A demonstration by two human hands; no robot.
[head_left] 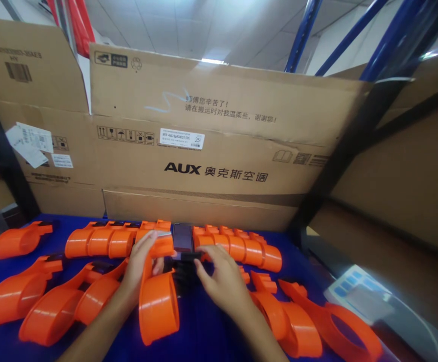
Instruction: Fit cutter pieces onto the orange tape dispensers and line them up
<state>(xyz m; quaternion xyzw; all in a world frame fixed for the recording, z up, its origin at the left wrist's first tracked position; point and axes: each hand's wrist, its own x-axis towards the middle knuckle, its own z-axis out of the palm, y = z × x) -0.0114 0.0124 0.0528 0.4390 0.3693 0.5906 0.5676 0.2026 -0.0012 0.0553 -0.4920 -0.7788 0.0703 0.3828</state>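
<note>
My left hand [139, 264] is closed around the upper end of an orange plastic part with a wide ring [159, 309] at its lower end. A thin, light metallic edge shows along the top of that part. To its right, my right hand [221, 276] pinches a small black piece [187, 256] between thumb and fingers, close to the orange part's upper end. Whether the two pieces touch, I cannot tell. Several dark pieces [184, 279] lie between my hands, blurred and partly covered.
More orange ring parts [100, 242] lie in rows on the blue surface [203, 327], some with black ends. A further row [252, 251] sits at the right. A dark box [183, 237] stands behind my hands. Cardboard [222, 156] walls the back, and a pale device [362, 294] stands right.
</note>
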